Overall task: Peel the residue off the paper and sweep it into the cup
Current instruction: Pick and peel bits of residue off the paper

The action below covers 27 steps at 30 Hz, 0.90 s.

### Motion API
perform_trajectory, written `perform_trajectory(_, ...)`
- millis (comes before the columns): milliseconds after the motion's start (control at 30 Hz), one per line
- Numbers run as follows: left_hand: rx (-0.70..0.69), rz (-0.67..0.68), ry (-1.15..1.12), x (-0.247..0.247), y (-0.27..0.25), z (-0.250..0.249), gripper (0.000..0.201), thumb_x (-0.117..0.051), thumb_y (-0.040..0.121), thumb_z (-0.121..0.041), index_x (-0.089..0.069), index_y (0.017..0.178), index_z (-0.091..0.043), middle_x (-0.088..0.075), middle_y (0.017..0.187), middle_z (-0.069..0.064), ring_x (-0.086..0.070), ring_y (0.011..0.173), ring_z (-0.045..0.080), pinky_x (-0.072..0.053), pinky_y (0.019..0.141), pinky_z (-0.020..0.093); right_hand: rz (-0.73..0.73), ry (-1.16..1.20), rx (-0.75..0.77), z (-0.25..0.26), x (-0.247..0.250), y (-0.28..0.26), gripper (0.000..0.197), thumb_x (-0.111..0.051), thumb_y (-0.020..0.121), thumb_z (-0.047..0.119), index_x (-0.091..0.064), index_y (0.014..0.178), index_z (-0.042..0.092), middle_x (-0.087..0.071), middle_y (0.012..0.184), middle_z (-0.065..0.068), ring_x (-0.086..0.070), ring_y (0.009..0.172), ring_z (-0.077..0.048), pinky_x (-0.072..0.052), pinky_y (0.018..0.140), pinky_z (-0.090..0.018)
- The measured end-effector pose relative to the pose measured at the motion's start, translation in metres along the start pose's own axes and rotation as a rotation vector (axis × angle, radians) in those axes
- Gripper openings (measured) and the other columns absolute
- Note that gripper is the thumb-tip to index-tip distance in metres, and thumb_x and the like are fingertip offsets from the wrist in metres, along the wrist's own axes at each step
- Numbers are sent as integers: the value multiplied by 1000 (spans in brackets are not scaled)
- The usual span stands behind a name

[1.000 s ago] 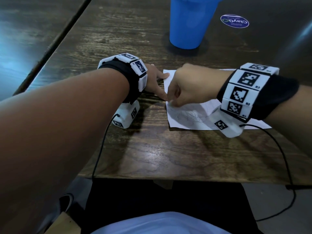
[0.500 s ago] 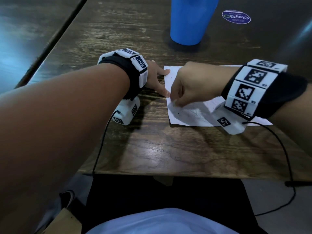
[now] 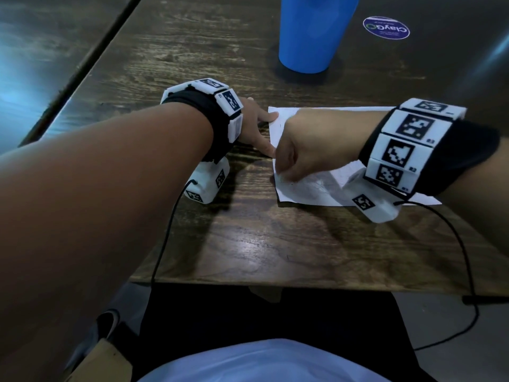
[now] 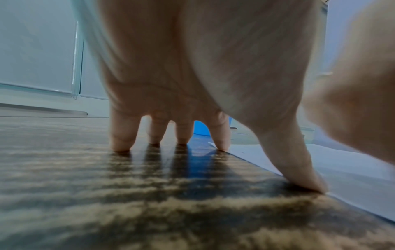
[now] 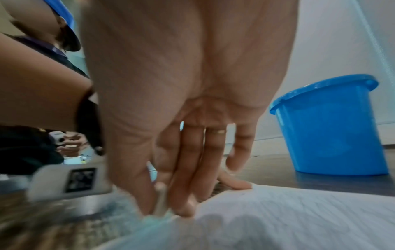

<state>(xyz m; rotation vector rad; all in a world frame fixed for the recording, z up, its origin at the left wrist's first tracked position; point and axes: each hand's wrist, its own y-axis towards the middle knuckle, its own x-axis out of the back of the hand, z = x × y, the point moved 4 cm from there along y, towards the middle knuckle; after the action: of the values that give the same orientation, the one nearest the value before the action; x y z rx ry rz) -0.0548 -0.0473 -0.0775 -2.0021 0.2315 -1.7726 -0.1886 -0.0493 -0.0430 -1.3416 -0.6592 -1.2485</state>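
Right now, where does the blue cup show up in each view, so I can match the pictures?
Head: blue cup at top centre, standing on the table beyond the paper.
Left wrist: only a blue sliver between the left hand's fingers.
Right wrist: whole cup at the right edge, upright.
Shared landmark: the white paper, also in the left wrist and right wrist views.

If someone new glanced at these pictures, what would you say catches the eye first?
Probably the bright blue cup standing at the far side of the dark wooden table. Next, the white paper near the front edge, where the right hand pinches a pale strip at its left edge. The left hand spreads its fingertips on the table, thumb and index touching the paper's left edge.
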Motion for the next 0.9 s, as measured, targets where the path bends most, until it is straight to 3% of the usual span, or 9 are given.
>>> perform_trajectory(133, 9, -9, 4, -1, -2, 0, 96, -62, 82, -71, -14, 159, -41, -8, 169, 8, -26, 149, 32, -25, 116, 40, -173, -85, -83, -13, 7, 6, 16, -74, 84, 35, -80, 97, 28, -62, 71, 21, -56, 68, -2, -44, 63, -23)
perform_trajectory(267, 16, 2, 3, 1, -2, 2, 97, -61, 81, -72, -11, 159, -43, -4, 169, 9, -20, 152, 32, -21, 119, 41, -45, 10, -22, -6, -8, -5, 10, -76, 84, 30, -81, 92, 27, -69, 72, 20, -60, 69, 2, -42, 56, -13)
perform_trajectory(400, 18, 7, 23, 2, 0, 1, 98, -60, 80, -74, -10, 159, -43, -2, 169, 10, -19, 152, 33, -20, 120, 42, 59, 46, 35, 2, -10, -14, 10, -75, 83, 30, -81, 88, 23, -71, 72, 17, -61, 75, 2, -47, 66, -18)
perform_trajectory(533, 15, 17, 27, -1, 0, 2, 98, -60, 79, -75, -11, 158, -46, -2, 169, 10, -21, 151, 32, -22, 119, 43, -179, 26, -39, -12, 7, -2, 9, -72, 85, 32, -80, 89, 29, -61, 64, 28, -58, 66, 4, -39, 60, -8)
perform_trajectory(600, 31, 23, 19, 0, 0, 2, 101, -61, 76, -77, -9, 157, -48, 1, 169, 8, -18, 153, 32, -20, 119, 44, -242, -2, -151, -25, 12, 3, 15, -70, 87, 35, -80, 96, 30, -68, 77, 21, -60, 73, -2, -47, 68, -23)
perform_trajectory(667, 30, 21, 13, 0, 1, 1, 103, -62, 74, -78, -8, 157, -48, 4, 169, 8, -15, 153, 31, -18, 121, 44, -221, -30, -182, -33, 8, 6, 18, -67, 90, 35, -80, 101, 30, -73, 88, 15, -61, 79, -10, -49, 72, -29)
perform_trajectory(733, 29, 22, 5, -1, 1, 3, 103, -63, 74, -77, -9, 157, -48, 4, 168, 9, -15, 154, 30, -16, 121, 42, -179, -30, -110, -29, 2, 6, 17, -67, 91, 35, -80, 100, 28, -73, 89, 14, -59, 77, -6, -46, 70, -26)
perform_trajectory(833, 29, 21, -10, -2, 2, 5, 103, -64, 73, -76, -10, 157, -49, 4, 168, 10, -14, 154, 31, -15, 122, 42, -67, -13, -4, -17, -7, -2, 15, -70, 89, 33, -80, 99, 28, -72, 87, 19, -55, 69, 5, -37, 62, -6)
perform_trajectory(900, 31, 20, -11, -1, 3, 4, 103, -64, 73, -77, -10, 156, -50, 5, 168, 10, -15, 153, 32, -15, 122, 42, 16, 5, 37, -11, -10, -8, 15, -71, 89, 32, -80, 101, 28, -70, 86, 22, -56, 68, 12, -37, 63, -1)
